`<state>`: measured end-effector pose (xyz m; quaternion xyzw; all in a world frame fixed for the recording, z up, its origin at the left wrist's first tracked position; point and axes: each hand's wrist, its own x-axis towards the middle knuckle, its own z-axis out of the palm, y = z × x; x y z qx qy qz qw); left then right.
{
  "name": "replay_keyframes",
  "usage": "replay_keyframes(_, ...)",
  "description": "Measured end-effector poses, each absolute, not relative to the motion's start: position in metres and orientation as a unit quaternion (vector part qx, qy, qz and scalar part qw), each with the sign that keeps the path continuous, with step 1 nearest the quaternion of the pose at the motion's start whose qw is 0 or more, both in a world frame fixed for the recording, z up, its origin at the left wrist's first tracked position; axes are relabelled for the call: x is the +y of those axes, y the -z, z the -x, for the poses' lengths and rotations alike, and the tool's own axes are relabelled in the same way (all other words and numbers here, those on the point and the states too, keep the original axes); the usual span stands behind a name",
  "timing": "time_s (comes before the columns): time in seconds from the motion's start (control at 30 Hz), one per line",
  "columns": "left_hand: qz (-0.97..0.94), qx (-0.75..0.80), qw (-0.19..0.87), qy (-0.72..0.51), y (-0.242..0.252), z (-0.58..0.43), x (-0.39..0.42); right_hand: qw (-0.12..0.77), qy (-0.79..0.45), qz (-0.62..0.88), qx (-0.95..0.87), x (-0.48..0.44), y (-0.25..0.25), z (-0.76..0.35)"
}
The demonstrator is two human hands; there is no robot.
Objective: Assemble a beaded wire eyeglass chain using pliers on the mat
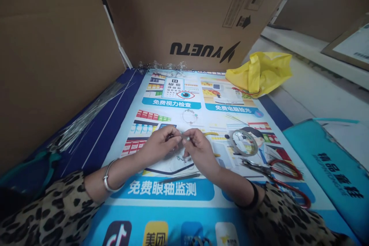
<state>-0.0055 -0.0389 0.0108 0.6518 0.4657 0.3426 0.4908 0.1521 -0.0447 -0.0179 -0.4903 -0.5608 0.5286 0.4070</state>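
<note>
Close together over the printed sheet, my left hand (163, 141) and my right hand (198, 148) pinch a thin beaded wire (180, 158) between their fingertips. Part of this wire hangs in a loose loop below the hands, with small clear beads on it; the fingers hide the rest. Just beyond the fingertips lies a beaded wire ring (189, 116) with a greenish bead. Dark, slim tweezers (180, 177) rest below the hands. To the right of my right hand are a roll (243, 142), seemingly of wire or tape, and red-handled pliers (275, 173).
Cardboard walls (178, 15) stand at the back and left. Bundled thin wires (89, 113) and a teal-handled tool (34, 167) lie left. Several beaded wire pieces (163, 68) sit along the back. A yellow bag (261, 73) and teal packet (331, 169) lie right.
</note>
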Motion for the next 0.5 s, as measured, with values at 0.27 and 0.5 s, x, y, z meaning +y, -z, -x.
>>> replay_keyframes(0.27, -0.687, 0.46, 0.431, -0.361, -0.0136, 0.0052, -0.0387, 0.403, -0.505, 0.502, -0.575, -0.0416, 0.019, -0.1535)
replay_keyframes(0.5, -0.698, 0.467, 0.407, -0.36, -0.0118, 0.0061, -0.0434, 0.373, -0.349, 0.491, -0.705, -0.0384, 0.0137, -0.1556)
